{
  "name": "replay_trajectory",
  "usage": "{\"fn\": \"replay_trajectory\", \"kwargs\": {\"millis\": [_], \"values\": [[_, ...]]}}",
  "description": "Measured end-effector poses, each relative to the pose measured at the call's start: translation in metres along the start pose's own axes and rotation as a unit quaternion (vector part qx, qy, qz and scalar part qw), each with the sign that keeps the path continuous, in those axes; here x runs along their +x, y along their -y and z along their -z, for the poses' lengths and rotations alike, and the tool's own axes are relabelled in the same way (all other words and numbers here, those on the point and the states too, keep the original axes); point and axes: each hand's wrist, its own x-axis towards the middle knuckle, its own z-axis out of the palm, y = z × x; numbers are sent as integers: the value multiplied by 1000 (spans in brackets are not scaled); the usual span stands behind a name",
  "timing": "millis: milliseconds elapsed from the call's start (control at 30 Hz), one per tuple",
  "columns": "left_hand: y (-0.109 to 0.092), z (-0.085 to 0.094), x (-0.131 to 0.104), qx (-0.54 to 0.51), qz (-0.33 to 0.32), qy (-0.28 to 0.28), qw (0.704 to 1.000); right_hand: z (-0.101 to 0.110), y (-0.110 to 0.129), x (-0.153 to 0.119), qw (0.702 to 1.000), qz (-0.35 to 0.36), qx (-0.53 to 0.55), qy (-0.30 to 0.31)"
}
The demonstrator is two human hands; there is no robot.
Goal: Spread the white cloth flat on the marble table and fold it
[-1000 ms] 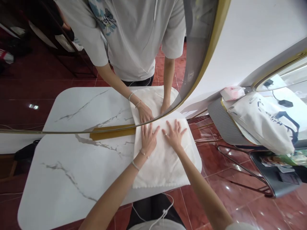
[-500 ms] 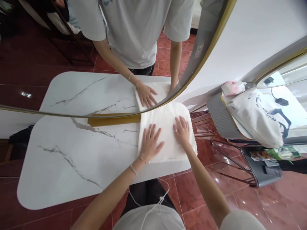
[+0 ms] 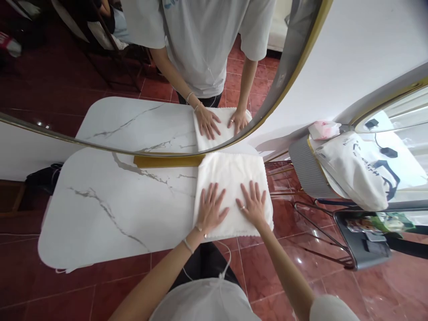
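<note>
A white cloth (image 3: 233, 171), folded into a flat rectangle with a scalloped edge, covers the right end of the marbled white table (image 3: 133, 200). My left hand (image 3: 211, 208) lies flat on its left half, fingers spread and pointing away from me. On the right half rests my right hand (image 3: 253, 204), palm down with its fingers apart and a ring on one of them. Neither hand grips the fabric. The cloth's near edge reaches the table's front edge.
A gold-rimmed mirror (image 3: 294, 80) overhangs the table's back and reflects my arms. A ribbed grey side table (image 3: 302, 165) at right bears a white bag (image 3: 351, 169) and a tissue pack (image 3: 324, 129). Below it stands a black chair (image 3: 364, 254) with packets on it.
The cloth has shifted toward me, its near edge now at the table's front. My right hand has moved nearer the body and spread its fingers; my left hand stays flat. The camera view has shifted.
</note>
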Motion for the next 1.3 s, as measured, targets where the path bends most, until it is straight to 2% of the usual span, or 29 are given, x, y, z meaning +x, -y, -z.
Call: {"fn": "replay_trajectory", "kwargs": {"millis": [133,200,267,333,400,533,633,733,833,900,967,1033,1100,1200,1300], "values": [[16,-8,57,-4,23,-19,1000,1,-12,69,1000,1,1,10],[21,-11,71,-4,35,-18,999,1,-12,88,1000,-1,3,10],[24,-11,72,-4,39,-15,999,-1,-9,91,1000,-4,9,3],[24,-9,60,0,36,-13,999,-2,-2,80,1000,-2,16,-6],[22,-4,38,11,32,-12,999,-5,7,56,1000,9,18,-11],[16,8,-25,35,33,-9,999,-9,33,-1,999,29,22,-21],[10,14,-67,45,41,-20,998,-11,51,-32,998,48,31,-31],[12,19,-81,19,70,-62,995,-13,61,-43,996,65,44,-45],[32,25,-55,-2,160,-146,976,-12,59,-32,993,53,70,-80],[53,32,-23,-18,230,-194,954,-10,52,-13,988,28,94,-115],[73,39,10,-52,260,-210,941,-10,45,9,982,3,119,-148],[85,46,34,-82,241,-208,944,-12,41,30,976,-11,136,-167],[88,51,46,-90,199,-205,954,-15,43,45,975,-15,138,-173],[78,49,47,-78,163,-219,959,-24,54,54,982,-25,94,-160],[66,32,39,-11,148,-213,966,-30,68,53,988,-33,45,-145]]}}
